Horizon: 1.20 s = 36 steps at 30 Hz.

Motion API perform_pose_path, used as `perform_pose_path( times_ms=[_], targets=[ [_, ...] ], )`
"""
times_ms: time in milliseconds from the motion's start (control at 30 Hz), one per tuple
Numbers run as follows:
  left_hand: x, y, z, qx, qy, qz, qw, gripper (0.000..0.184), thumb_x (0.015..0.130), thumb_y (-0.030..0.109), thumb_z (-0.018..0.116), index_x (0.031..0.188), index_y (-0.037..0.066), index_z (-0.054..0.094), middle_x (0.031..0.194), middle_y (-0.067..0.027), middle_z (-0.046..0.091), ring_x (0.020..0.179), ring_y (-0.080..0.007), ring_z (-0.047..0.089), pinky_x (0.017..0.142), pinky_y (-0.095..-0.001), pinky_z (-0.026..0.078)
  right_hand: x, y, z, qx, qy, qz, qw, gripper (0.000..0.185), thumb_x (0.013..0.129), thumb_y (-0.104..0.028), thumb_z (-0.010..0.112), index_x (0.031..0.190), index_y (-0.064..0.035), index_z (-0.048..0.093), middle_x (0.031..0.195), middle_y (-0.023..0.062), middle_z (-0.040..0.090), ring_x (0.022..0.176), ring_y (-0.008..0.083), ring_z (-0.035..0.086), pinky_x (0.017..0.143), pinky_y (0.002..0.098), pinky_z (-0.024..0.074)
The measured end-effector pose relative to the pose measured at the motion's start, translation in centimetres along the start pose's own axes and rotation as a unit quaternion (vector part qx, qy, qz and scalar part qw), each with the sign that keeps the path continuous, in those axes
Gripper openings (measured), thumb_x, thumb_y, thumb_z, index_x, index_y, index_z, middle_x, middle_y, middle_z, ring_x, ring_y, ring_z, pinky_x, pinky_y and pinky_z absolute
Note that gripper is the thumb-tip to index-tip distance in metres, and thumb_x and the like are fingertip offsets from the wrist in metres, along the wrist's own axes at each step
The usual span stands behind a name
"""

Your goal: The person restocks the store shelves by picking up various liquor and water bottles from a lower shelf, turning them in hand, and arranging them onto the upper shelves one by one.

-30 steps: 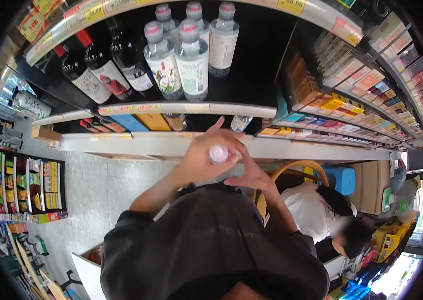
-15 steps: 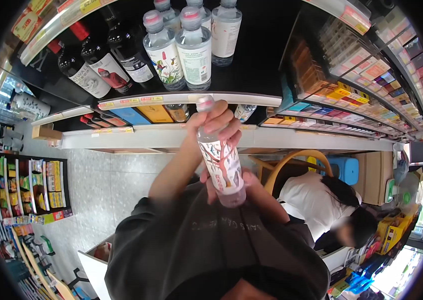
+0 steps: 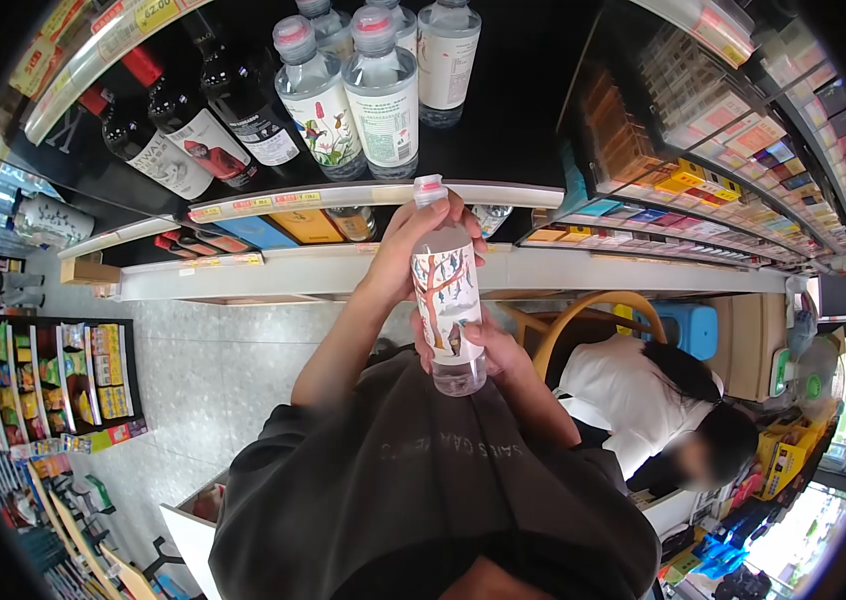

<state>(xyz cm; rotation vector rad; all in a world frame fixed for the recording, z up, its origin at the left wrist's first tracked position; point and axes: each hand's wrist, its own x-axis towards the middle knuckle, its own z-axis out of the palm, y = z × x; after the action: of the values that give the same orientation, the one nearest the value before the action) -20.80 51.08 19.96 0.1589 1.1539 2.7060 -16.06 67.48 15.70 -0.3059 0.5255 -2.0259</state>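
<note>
A clear plastic bottle [image 3: 448,285] with a pink-and-clear cap and a white label showing a brown tree is in front of my chest. My left hand [image 3: 401,245] is wrapped around its neck and shoulder. Around the lower half is my right hand [image 3: 501,352], its thumb lying across the label. The bottle is almost upright in view, with clear liquid at its base. Beyond it, on the black shelf [image 3: 503,150], stand several similar bottles [image 3: 383,105] with pink caps.
Dark wine bottles [image 3: 193,130] stand on the shelf's left side. To the right is a rack of small boxes [image 3: 733,140]. A person in a white top [image 3: 618,395] bends beside a wooden chair [image 3: 548,340]. A snack rack [image 3: 58,380] stands at left.
The bottle has moved slightly up and turned in my hands, so more of the tree picture faces me. My right thumb has shifted onto the label.
</note>
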Motion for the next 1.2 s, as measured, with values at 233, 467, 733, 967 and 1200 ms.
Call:
perform_pose_path(
  times_ms=[233, 467, 733, 967, 1200],
  targets=[
    [-2.4, 0.5, 1.7, 0.367, 0.129, 0.133, 0.912, 0.023, 0.092, 0.021, 0.058, 0.103, 0.002, 0.052, 0.098, -0.0123, 0.063, 0.089, -0.0211, 0.065, 0.077, -0.0319, 0.053, 0.9, -1.1, 0.7, -0.464, 0.216, -0.096, 0.854, 0.073, 0.069, -0.018, 0.079, 0.128, 0.0004, 0.040, 0.115, 0.0153, 0.057, 0.097, 0.0277, 0.062, 0.085, 0.0381, 0.0500],
    [-1.7, -0.3, 0.9, 0.174, 0.180, 0.129, 0.959, 0.015, 0.087, 0.013, 0.064, 0.093, 0.003, 0.055, 0.089, -0.0087, 0.063, 0.083, -0.0176, 0.062, 0.077, -0.0325, 0.052, 1.5, 0.2, 1.6, -0.591, 0.309, -0.111, 0.737, 0.078, 0.067, -0.025, 0.080, 0.129, -0.0005, 0.041, 0.116, 0.0186, 0.058, 0.109, 0.0293, 0.059, 0.092, 0.0377, 0.0454],
    [-0.9, 0.1, -1.8, -0.055, 0.059, 0.012, 0.997, 0.017, 0.087, 0.019, 0.065, 0.091, 0.006, 0.054, 0.082, -0.0070, 0.060, 0.077, -0.0232, 0.065, 0.066, -0.0373, 0.056, 1.0, -0.5, 0.4, -0.292, 0.108, -0.021, 0.950, 0.067, 0.081, -0.027, 0.073, 0.131, 0.0026, 0.040, 0.117, 0.0121, 0.057, 0.108, 0.0244, 0.058, 0.093, 0.0371, 0.0456],
    [-0.9, -0.1, -2.1, -0.120, -0.020, 0.012, 0.992, 0.018, 0.088, 0.023, 0.060, 0.085, 0.009, 0.049, 0.080, -0.0041, 0.056, 0.076, -0.0218, 0.061, 0.065, -0.0401, 0.053, 0.8, -0.5, 0.7, -0.183, 0.062, 0.020, 0.981, 0.065, 0.089, -0.037, 0.061, 0.134, 0.0036, 0.036, 0.123, 0.0171, 0.055, 0.101, 0.0297, 0.062, 0.088, 0.0405, 0.0497],
    [0.5, -2.6, -2.0, -0.406, -0.244, 0.057, 0.879, 0.022, 0.086, 0.029, 0.055, 0.084, 0.013, 0.041, 0.078, 0.0012, 0.046, 0.069, -0.0178, 0.051, 0.069, -0.0420, 0.051, 2.4, 4.1, -0.1, 0.134, -0.143, 0.050, 0.979, 0.088, 0.086, -0.072, 0.034, 0.135, 0.0007, 0.034, 0.113, 0.0190, 0.057, 0.086, 0.0330, 0.063, 0.072, 0.0434, 0.0527]
  ],
)
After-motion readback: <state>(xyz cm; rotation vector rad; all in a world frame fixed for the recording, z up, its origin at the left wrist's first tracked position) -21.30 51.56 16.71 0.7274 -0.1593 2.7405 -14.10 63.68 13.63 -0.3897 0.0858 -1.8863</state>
